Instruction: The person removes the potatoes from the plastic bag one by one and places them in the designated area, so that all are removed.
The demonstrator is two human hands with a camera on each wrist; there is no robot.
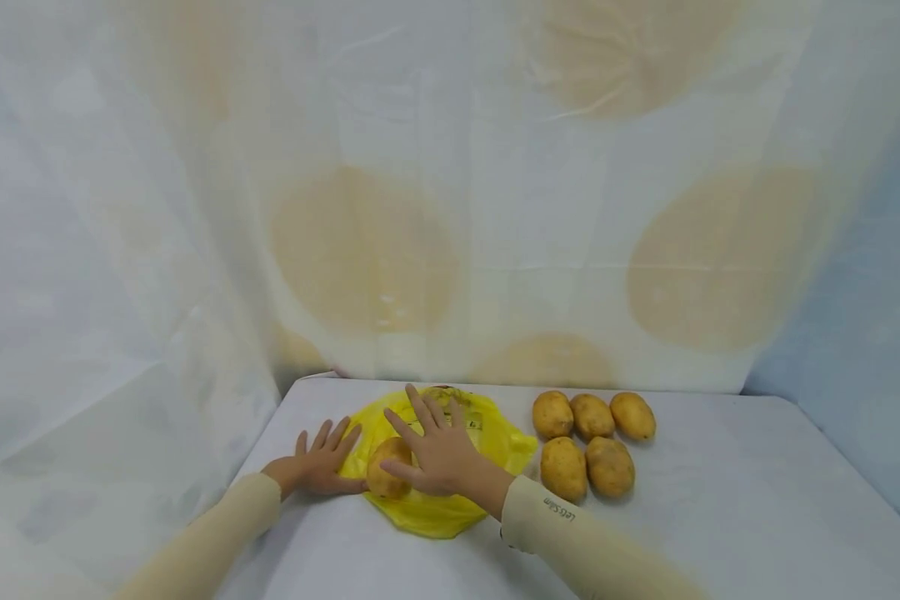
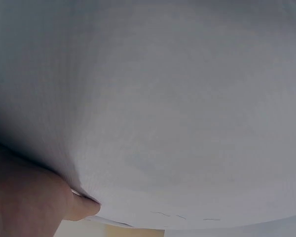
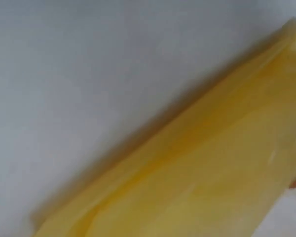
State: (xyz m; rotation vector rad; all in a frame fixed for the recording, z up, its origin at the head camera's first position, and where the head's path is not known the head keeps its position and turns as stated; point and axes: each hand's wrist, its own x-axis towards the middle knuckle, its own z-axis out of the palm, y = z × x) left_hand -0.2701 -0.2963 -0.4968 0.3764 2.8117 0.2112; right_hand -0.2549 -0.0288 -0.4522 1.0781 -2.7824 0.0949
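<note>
A yellow plastic bag [image 1: 506, 421] with printed text lies spread on the white table, and its blurred edge [image 3: 197, 163] fills much of the right wrist view. Over the bag, my right hand [image 1: 442, 454] has its fingers straight and spread. One potato [image 1: 384, 479] sits at the bag's left part, between my two thumbs; the right thumb reaches across it. I cannot tell whether this potato is inside the bag or on top. Flat at the bag's left edge rests my left hand [image 1: 318, 462], fingers spread, thumb beside the potato. Part of it [image 2: 29, 202] shows in the left wrist view.
Right of the bag, several loose potatoes [image 1: 562, 468] lie in two rows on the white-covered table [image 1: 720, 500]. A pale curtain [image 1: 495, 208] with tan spots hangs behind the table, and white sheeting [image 1: 82, 375] borders its left side.
</note>
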